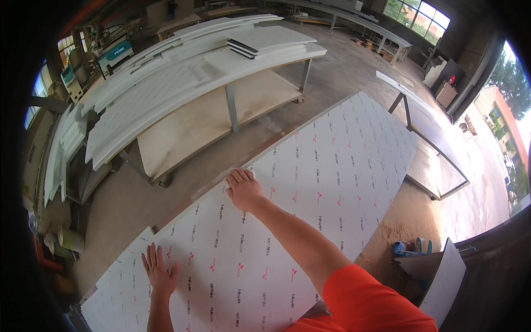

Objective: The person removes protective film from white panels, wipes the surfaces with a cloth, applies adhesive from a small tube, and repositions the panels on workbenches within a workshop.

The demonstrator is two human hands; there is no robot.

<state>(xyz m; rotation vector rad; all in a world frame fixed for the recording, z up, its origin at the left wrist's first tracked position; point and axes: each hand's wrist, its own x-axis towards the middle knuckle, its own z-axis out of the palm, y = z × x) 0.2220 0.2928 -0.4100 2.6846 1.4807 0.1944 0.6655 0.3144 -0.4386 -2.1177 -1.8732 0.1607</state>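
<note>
A large white board (310, 182), covered in film with repeated black and red print, lies at a slant in front of me. My left hand (160, 272) is flat on its left part, fingers spread and thumb apart, holding nothing. Farther along, my right hand (243, 190) rests at the board's far edge. Its fingers are stretched out over that edge, and nothing shows in them. Near my left hand the far edge has a small step (152, 229), where white board juts out beyond the rest.
Beyond stands a wheeled metal-legged table (231, 108) stacked with long white panels (182, 77). Another metal frame (437, 146) carries a panel at the right. Blue shoes (412, 247) and a leaning board (442, 282) are at the lower right, beside sawdust on the floor.
</note>
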